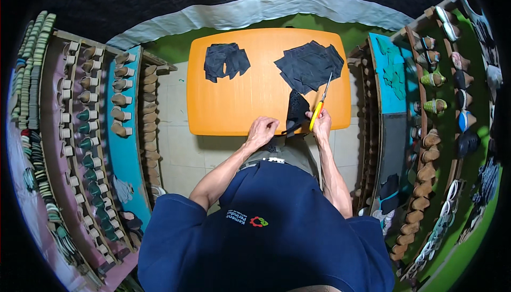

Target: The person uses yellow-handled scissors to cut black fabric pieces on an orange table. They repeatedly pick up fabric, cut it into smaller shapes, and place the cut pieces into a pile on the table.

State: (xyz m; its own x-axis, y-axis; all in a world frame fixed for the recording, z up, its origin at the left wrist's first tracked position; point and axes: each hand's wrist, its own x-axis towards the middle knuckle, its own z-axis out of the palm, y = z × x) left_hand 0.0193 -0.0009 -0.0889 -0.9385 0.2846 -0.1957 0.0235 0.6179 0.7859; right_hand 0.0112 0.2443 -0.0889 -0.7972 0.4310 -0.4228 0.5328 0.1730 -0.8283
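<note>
My right hand (321, 124) is closed round the yellow and orange handles of a pair of scissors (318, 112), at the table's near edge. The blades point away, over the right pile. Beside its fingertips lies a black perforated piece of material (297, 112), its lower end reaching the table's edge. My left hand (263, 131) rests at the near edge with curled fingers; anything in them is hidden. A large pile of black cut pieces (308, 66) lies at the far right. A smaller black pile (226, 62) sits at the far left.
The orange table (239, 103) stands in front of me. Racks of shoe lasts (121, 100) line the left side. On the right are shelves with shoes and brown lasts (426, 172), and a turquoise board (380, 60) bearing green scraps (393, 68). A dark curtain hangs behind.
</note>
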